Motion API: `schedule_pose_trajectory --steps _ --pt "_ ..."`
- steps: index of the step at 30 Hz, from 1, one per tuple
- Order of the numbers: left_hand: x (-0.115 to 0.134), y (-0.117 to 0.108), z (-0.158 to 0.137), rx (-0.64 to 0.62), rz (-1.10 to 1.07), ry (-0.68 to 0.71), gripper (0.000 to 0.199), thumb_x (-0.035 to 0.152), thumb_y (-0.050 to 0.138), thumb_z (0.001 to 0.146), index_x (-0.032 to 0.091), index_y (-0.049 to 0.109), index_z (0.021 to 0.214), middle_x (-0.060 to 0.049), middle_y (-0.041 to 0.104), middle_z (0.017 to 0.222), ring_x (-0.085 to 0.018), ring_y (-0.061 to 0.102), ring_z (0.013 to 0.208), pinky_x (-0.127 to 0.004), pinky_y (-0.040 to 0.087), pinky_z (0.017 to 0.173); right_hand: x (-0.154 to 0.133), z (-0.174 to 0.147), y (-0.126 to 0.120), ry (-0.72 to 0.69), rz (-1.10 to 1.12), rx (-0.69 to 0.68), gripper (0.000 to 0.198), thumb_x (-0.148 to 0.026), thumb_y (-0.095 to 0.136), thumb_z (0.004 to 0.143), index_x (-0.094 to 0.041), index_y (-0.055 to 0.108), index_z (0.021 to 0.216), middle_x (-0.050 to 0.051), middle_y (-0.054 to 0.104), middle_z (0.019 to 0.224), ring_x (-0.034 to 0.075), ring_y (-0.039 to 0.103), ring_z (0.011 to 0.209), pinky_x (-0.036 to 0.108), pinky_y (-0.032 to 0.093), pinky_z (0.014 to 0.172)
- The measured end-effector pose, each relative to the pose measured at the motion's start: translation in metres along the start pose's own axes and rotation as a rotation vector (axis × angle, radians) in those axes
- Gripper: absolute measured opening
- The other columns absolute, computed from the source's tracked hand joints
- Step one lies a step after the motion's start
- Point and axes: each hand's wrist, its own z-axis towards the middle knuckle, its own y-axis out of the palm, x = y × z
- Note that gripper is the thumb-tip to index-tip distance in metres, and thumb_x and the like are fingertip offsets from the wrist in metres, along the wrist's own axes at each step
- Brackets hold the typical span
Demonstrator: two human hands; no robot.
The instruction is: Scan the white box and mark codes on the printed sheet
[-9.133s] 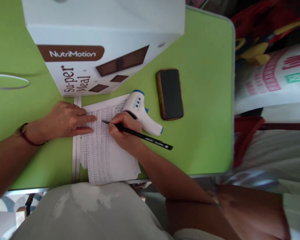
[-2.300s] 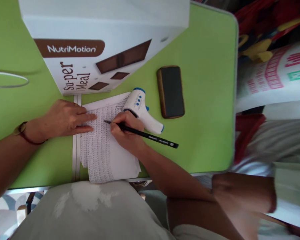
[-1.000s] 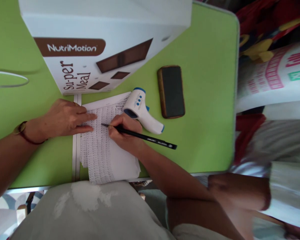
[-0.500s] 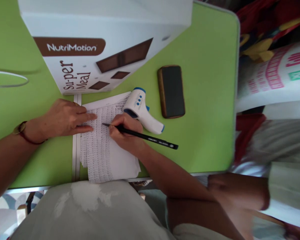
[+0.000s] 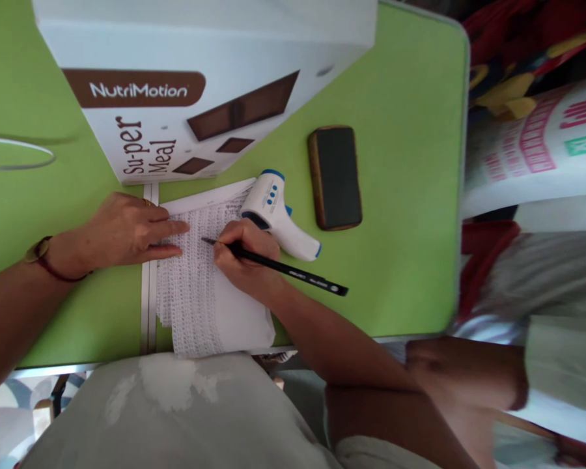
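Observation:
My right hand (image 5: pixel 247 255) pinches a black pencil (image 5: pixel 293 270) whose tip rests at or just above the written sheets of paper (image 5: pixel 195 296). Rows of small handwriting cover the left and middle of the top sheet; its right part is blank. My left hand (image 5: pixel 131 229) lies flat at the left edge of the sheets, fingers stretched out over them. Just beyond my right hand, a white and blue infrared thermometer (image 5: pixel 278 218) lies on the upper right corner of the paper.
A large white box (image 5: pixel 176 124) with brown print stands behind the paper. To the right lies a dark phone (image 5: pixel 335 177) with a brown edge. A white cable (image 5: pixel 24 144) is at far left. A printed white sack (image 5: pixel 532 150) sits beyond the green table's (image 5: pixel 410 260) right edge.
The pencil tip has shifted very slightly to the right and away from me, with my right hand following. My left hand stays where it was.

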Motion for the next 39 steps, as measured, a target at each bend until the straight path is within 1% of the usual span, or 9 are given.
schedule_pose_trajectory --steps 6,10,16,26,29,32,34,36,39 --pt "0.000 -0.001 0.000 -0.020 0.001 -0.003 0.047 0.053 0.038 0.107 0.020 0.070 0.120 -0.004 0.072 0.083 -0.016 0.068 0.073 -0.025 0.048 0.065 0.000 0.000 -0.002 0.016 -0.018 -0.025 0.019 -0.011 0.057 0.074 -0.025 0.046 0.068 -0.008 0.049 0.054 0.009 0.044 0.047 0.024 0.036 0.045" --pt "0.001 -0.001 0.000 -0.021 -0.007 -0.008 0.046 0.052 0.039 0.107 0.021 0.070 0.121 -0.003 0.071 0.082 -0.016 0.066 0.072 -0.025 0.048 0.066 -0.001 0.001 -0.003 0.031 -0.048 0.006 0.017 -0.013 0.056 0.075 -0.025 0.047 0.067 -0.008 0.051 0.055 0.010 0.047 0.048 0.025 0.039 0.048" --pt "0.000 0.000 0.000 -0.014 0.001 -0.007 0.046 0.053 0.039 0.107 0.022 0.070 0.123 -0.003 0.072 0.083 -0.016 0.066 0.072 -0.026 0.047 0.065 -0.002 0.003 -0.003 0.015 -0.048 0.010 0.018 -0.012 0.055 0.073 -0.025 0.045 0.066 -0.008 0.050 0.054 0.009 0.045 0.047 0.025 0.037 0.046" --pt "0.000 -0.001 0.000 -0.004 0.017 0.000 0.047 0.054 0.039 0.107 0.022 0.070 0.122 -0.002 0.073 0.083 -0.015 0.068 0.072 -0.025 0.046 0.063 -0.001 -0.001 -0.003 -0.025 -0.091 0.014 0.021 -0.008 0.056 0.073 -0.025 0.044 0.068 -0.008 0.048 0.055 0.009 0.044 0.047 0.025 0.037 0.047" --pt "0.000 0.001 -0.001 0.029 0.027 0.010 0.048 0.054 0.037 0.108 0.022 0.071 0.120 -0.002 0.073 0.081 -0.015 0.068 0.070 -0.026 0.044 0.062 0.002 -0.001 -0.004 -0.125 -0.107 0.082 0.020 -0.009 0.057 0.079 -0.025 0.047 0.074 -0.008 0.052 0.060 0.009 0.050 0.049 0.023 0.041 0.047" --pt "-0.001 0.005 -0.001 0.092 0.047 0.031 0.051 0.055 0.033 0.108 0.022 0.072 0.118 -0.001 0.072 0.077 -0.016 0.068 0.067 -0.027 0.042 0.059 0.006 0.002 -0.007 -0.292 -0.184 0.106 0.014 -0.012 0.058 0.087 -0.025 0.055 0.090 -0.005 0.061 0.071 0.011 0.060 0.059 0.023 0.049 0.054" --pt "-0.001 0.008 -0.001 0.148 0.052 0.045 0.053 0.056 0.033 0.108 0.022 0.072 0.115 -0.001 0.071 0.074 -0.015 0.066 0.063 -0.028 0.042 0.056 0.007 0.004 -0.011 -0.412 -0.305 0.065 0.017 -0.011 0.059 0.090 -0.024 0.059 0.101 -0.001 0.066 0.080 0.013 0.064 0.069 0.025 0.053 0.061" --pt "-0.002 0.009 -0.001 0.202 0.054 0.064 0.050 0.056 0.036 0.107 0.021 0.072 0.113 0.000 0.071 0.073 -0.015 0.065 0.060 -0.028 0.042 0.054 0.008 0.006 -0.016 -0.516 -0.442 0.020 0.021 -0.010 0.058 0.092 -0.022 0.061 0.109 0.002 0.068 0.085 0.016 0.065 0.075 0.027 0.055 0.065" --pt "-0.002 0.009 -0.001 0.286 0.058 0.108 0.042 0.051 0.044 0.106 0.019 0.071 0.111 0.000 0.070 0.071 -0.015 0.064 0.059 -0.029 0.043 0.052 0.005 0.006 -0.023 -0.581 -0.642 -0.074 0.025 -0.009 0.055 0.095 -0.019 0.062 0.117 0.006 0.069 0.089 0.019 0.063 0.079 0.030 0.052 0.065"
